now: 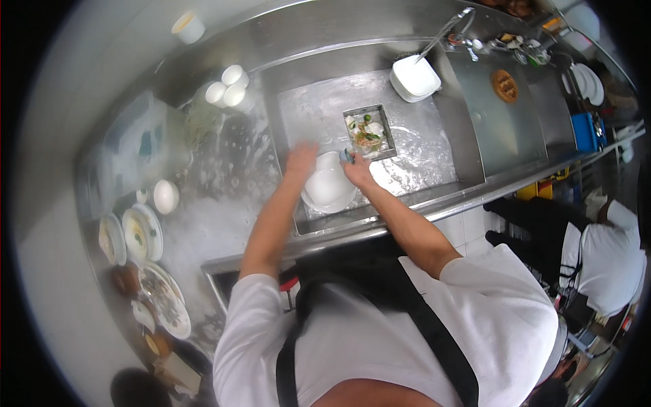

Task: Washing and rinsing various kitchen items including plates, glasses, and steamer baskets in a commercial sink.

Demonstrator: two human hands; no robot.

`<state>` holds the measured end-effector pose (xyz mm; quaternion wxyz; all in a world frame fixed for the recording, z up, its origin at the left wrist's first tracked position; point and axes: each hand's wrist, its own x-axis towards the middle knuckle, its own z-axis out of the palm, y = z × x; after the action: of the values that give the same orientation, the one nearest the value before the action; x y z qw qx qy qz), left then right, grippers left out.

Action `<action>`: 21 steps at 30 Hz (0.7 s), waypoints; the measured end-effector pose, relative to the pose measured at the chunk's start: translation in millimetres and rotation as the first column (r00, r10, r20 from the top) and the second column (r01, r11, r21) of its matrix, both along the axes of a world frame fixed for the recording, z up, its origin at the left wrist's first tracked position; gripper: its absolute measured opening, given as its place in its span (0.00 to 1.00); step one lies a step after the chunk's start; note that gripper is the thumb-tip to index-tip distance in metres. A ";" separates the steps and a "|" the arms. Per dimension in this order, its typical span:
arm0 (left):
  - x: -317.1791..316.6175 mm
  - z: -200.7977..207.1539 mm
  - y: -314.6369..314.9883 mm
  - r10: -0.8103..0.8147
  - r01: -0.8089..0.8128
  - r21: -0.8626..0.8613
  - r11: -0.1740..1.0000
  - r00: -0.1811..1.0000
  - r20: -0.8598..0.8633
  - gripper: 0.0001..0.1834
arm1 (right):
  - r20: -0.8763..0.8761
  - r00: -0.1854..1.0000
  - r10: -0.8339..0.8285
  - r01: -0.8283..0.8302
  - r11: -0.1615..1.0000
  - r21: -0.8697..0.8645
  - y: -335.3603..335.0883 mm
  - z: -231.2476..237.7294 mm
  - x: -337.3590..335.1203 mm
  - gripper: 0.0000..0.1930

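Note:
White dishes (330,184) lie in the near left part of the steel sink basin, between my two hands. My right hand (357,171) is at their right edge, its fingers closed on a small blue-grey pad, perhaps a scrubber (348,157). My left hand (302,156) is just beyond their upper left side, smeared by motion, so its fingers cannot be made out. Just past my right hand, a square drain opening (368,132) holds food scraps with green and orange bits. A stack of white square dishes (415,78) stands in the far right corner, beneath the tap.
Three white cups (234,95) stand on the wet left counter (224,183). Dirty plates (163,298) and a white bowl (165,197) line its left side. A second basin (498,129) with water and a round brown object (504,85) lies right. Another person (603,258) is at the right.

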<state>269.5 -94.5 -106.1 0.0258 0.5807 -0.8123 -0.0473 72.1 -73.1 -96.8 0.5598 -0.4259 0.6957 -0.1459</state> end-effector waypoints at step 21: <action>21.6 24.0 65.6 0.508 -0.265 0.732 0.628 0.852 -0.127 0.30 | -0.260 0.943 0.207 -0.276 0.925 -0.263 48.8 -19.8 -8.9 0.28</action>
<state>291.1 -28.8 -82.1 -0.0507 0.6942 -0.5726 -0.4333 63.2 -24.4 -116.6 0.4202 -0.6015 0.6672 -0.1282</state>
